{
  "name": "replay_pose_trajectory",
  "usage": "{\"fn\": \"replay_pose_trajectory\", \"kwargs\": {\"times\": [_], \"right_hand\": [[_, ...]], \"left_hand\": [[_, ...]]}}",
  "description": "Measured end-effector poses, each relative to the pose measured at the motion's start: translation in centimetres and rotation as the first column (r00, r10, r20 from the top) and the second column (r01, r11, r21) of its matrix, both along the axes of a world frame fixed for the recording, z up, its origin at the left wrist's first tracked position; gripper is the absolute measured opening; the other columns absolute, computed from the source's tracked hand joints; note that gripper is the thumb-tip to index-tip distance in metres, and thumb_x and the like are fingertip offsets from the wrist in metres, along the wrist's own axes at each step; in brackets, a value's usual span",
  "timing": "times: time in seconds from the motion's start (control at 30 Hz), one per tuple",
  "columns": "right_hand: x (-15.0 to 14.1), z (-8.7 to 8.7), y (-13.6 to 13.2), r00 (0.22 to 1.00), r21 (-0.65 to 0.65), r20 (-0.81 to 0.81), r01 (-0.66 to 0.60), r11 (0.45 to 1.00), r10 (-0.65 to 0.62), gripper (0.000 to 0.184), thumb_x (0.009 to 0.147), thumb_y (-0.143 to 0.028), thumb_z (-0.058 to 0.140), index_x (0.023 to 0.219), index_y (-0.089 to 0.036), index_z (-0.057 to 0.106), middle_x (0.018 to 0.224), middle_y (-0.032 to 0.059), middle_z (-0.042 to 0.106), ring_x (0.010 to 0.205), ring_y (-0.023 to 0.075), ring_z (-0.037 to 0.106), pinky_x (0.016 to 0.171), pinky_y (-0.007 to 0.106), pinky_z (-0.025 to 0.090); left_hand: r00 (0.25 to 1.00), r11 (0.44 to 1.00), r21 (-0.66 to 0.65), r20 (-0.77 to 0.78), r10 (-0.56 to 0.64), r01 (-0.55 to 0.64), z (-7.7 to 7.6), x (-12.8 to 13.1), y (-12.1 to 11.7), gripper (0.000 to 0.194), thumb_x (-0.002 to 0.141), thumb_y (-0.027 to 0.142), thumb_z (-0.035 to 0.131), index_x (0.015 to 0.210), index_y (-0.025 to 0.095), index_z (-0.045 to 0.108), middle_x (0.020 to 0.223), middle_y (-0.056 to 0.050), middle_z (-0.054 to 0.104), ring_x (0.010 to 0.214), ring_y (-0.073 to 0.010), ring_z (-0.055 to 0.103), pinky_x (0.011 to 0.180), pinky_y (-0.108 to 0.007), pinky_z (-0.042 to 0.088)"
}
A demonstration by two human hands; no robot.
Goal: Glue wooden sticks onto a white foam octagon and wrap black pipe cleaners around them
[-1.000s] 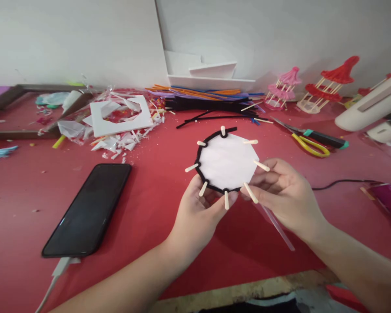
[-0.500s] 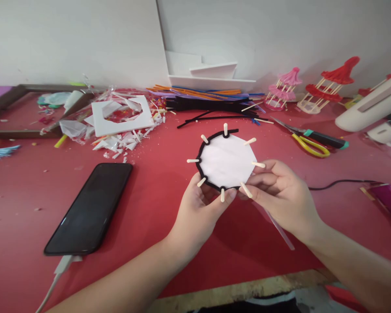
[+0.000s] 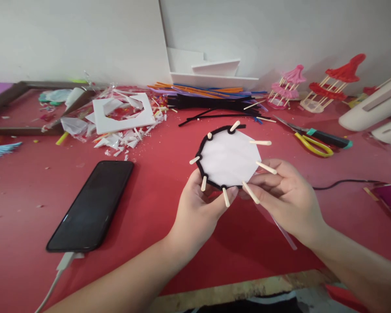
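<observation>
Between my two hands is a white polygon-shaped board (image 3: pixel 230 158) with several short wooden sticks (image 3: pixel 263 143) standing up around its rim. A black pipe cleaner (image 3: pixel 201 152) wraps round the sticks along the left side, its free end at the top. My left hand (image 3: pixel 200 202) grips the lower left edge, thumb pressing near the pipe cleaner at the bottom. My right hand (image 3: pixel 285 198) is closed at the lower right edge, thumb and fingers by a stick; some fingertips are hidden behind the board. A clear strip (image 3: pixel 285 232) lies below the right hand.
A black phone (image 3: pixel 91 204) on a cable lies at left. Foam scraps and a cut-out white frame (image 3: pixel 125 126) lie behind it. Pipe cleaners (image 3: pixel 211 102) lie along the wall. Yellow-handled scissors (image 3: pixel 314 145), a cutter (image 3: pixel 332 138) and small pink (image 3: pixel 285 89) and red pavilions (image 3: pixel 334 84) stand right.
The board with its sticks tilts and turns slightly in both hands, so the sticks point differently. The pipe cleaner stays round the left side, and both hands keep their grip.
</observation>
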State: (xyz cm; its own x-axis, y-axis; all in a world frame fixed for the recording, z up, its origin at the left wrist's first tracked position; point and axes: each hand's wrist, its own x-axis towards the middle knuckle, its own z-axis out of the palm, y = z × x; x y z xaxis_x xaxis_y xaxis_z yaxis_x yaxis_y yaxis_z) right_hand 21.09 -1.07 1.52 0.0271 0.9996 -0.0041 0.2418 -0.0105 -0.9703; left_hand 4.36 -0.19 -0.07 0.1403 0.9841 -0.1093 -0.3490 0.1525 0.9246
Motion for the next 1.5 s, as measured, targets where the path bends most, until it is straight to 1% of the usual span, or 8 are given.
{"fn": "replay_pose_trajectory", "kwargs": {"times": [0.27,0.53,0.7,0.87,1.0,1.17,1.3,1.5], "right_hand": [[0.7,-0.3,0.5,0.996,0.086,0.086,0.012,0.996,-0.019,0.039,0.084,-0.038,0.07,0.114,-0.024,0.05,0.082,0.0006,0.075,0.068,0.0174,0.072,0.06,0.028,0.06],[3.9,-0.5,2.0,0.969,0.257,0.18,0.122,0.959,-0.171,0.016,0.088,-0.036,0.064,0.098,-0.027,0.055,0.082,0.0006,0.068,0.073,0.0177,0.066,0.068,0.032,0.056],[5.5,-0.6,2.6,0.841,0.314,0.454,0.156,0.937,-0.292,0.02,0.088,-0.043,0.061,0.099,-0.026,0.059,0.077,0.0014,0.066,0.064,0.0173,0.061,0.059,0.033,0.05],[8.1,-0.9,4.3,0.651,0.144,0.754,-0.291,0.946,0.086,0.03,0.088,-0.04,0.06,0.114,-0.026,0.064,0.135,0.0102,0.056,0.12,0.0288,0.058,0.086,0.041,0.055],[10.0,-0.6,5.3,0.614,-0.116,0.683,-0.444,0.889,0.396,0.031,0.091,-0.044,0.055,0.116,-0.027,0.065,0.124,0.0087,0.064,0.113,0.0251,0.063,0.093,0.042,0.054],[10.8,1.0,5.5,0.49,-0.159,0.717,-0.577,0.801,0.496,0.02,0.09,-0.038,0.058,0.102,-0.032,0.073,0.111,0.0038,0.071,0.098,0.0197,0.07,0.083,0.032,0.057],[10.7,2.4,8.2,0.45,-0.047,0.834,-0.519,0.854,0.32,0.017,0.085,-0.025,0.062,0.094,-0.03,0.076,0.095,0.0035,0.077,0.08,0.0192,0.072,0.068,0.029,0.057],[4.2,2.8,16.6,0.415,0.179,0.91,-0.438,0.881,0.021,0.027,0.092,-0.021,0.049,0.107,-0.02,0.071,0.109,0.0089,0.074,0.099,0.0238,0.069,0.089,0.04,0.052]], "left_hand": [[0.999,0.991,-0.134,0.039,0.009,-0.004,0.0,-0.1,0.3,0.037,0.076,0.018,0.08,0.108,0.017,0.062,0.111,-0.007,0.075,0.101,-0.0164,0.07,0.085,-0.023,0.055],[0.992,0.968,-0.245,0.101,0.076,-0.049,0.4,-0.3,0.4,0.04,0.067,0.014,0.084,0.102,0.018,0.066,0.106,-0.006,0.076,0.103,-0.0204,0.07,0.091,-0.031,0.054],[0.99,0.963,-0.259,0.093,0.103,-0.076,0.4,-0.3,0.5,0.038,0.066,0.015,0.085,0.099,0.018,0.068,0.099,-0.006,0.077,0.096,-0.0202,0.071,0.089,-0.032,0.054],[0.974,0.948,-0.295,0.151,0.17,-0.12,0.1,-1.1,1.4,0.032,0.069,0.016,0.084,0.096,0.018,0.068,0.095,-0.002,0.076,0.081,-0.0122,0.068,0.076,-0.024,0.057],[0.955,0.938,-0.316,0.204,0.215,-0.144,-0.1,-1.9,2.1,0.031,0.069,0.012,0.083,0.095,0.018,0.068,0.092,-0.001,0.074,0.081,-0.01,0.068,0.076,-0.021,0.057],[0.94,0.927,-0.326,0.218,0.264,-0.185,0.1,-2.4,2.4,0.025,0.071,0.01,0.08,0.091,0.016,0.067,0.084,0.0,0.071,0.077,-0.0084,0.067,0.076,-0.02,0.057],[0.918,0.908,-0.359,0.241,0.313,-0.216,0.5,-2.6,2.7,0.02,0.072,0.007,0.077,0.087,0.015,0.067,0.081,-0.001,0.07,0.072,-0.0082,0.066,0.074,-0.02,0.057],[0.899,0.893,-0.375,0.254,0.357,-0.249,0.6,-2.7,3.1,0.022,0.071,0.005,0.077,0.087,0.015,0.066,0.081,-0.001,0.07,0.07,-0.0079,0.065,0.075,-0.021,0.056]]}}
